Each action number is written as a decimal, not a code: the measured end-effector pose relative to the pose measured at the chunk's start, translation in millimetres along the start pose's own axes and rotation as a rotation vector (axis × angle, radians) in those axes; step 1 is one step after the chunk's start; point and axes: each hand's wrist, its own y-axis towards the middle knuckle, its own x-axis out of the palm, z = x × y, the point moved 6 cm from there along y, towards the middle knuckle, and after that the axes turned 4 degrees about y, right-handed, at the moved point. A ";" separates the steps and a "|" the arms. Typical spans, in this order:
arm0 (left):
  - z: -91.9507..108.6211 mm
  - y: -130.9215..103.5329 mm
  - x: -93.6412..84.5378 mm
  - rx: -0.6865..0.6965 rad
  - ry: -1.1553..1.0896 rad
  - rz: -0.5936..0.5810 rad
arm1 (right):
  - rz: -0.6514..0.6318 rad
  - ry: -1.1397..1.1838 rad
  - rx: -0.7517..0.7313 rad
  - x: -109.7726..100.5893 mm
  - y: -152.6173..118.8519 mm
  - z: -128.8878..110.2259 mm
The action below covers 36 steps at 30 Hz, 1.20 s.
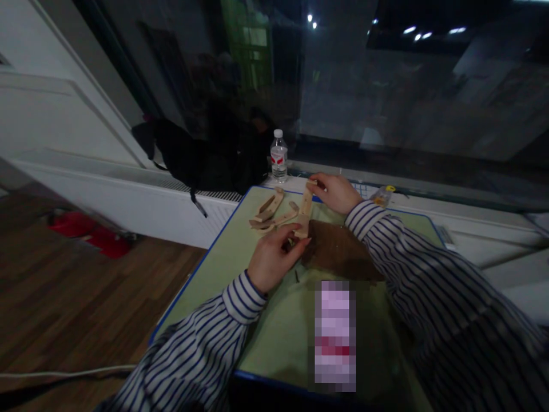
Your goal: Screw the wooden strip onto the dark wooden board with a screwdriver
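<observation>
Pale wooden piece [306, 201], slender, dark-spotted, lower end angled; left hand [273, 257] pinching lower end, right hand [338, 193] upper.

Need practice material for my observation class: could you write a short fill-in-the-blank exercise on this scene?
1. The left hand and the right hand hold the same piece, which is made of ____.
2. The table has a pale green top and a ____ edge.
3. The clear bottle has a ____ cap.
4. Both sleeves bear dark ____ on a pale ground.

Missing words: wood; blue; white; stripes.
</observation>
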 end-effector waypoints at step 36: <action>-24.2 -15.2 60.9 -0.062 0.028 -0.458 | -0.058 0.051 0.051 9.7 -72.6 45.2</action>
